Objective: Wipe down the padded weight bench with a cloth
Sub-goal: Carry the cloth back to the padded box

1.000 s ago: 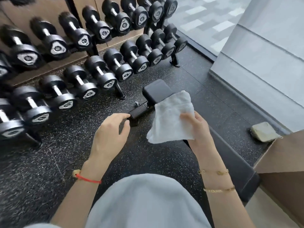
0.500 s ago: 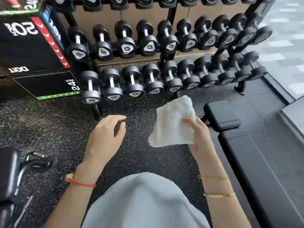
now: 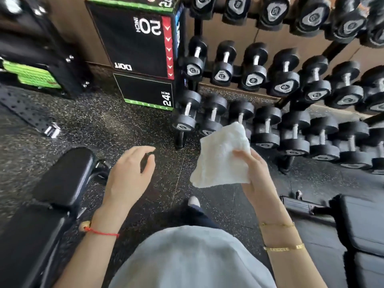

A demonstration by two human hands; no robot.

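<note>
Cloth (image 3: 221, 156) pinched in my right hand (image 3: 252, 173), left hand (image 3: 128, 173) loose and empty; neither bench (image 3: 62, 179) touched, so the wiping, I judge, remains undone.

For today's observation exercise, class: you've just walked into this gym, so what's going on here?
A person stands between two black padded benches, one at the left and one at the right. Their right hand grips a folded white cloth in the air; the left hand hovers empty, fingers loosely curled. The cloth touches neither bench, so wiping isn't under way. A dumbbell rack stands ahead.
</note>
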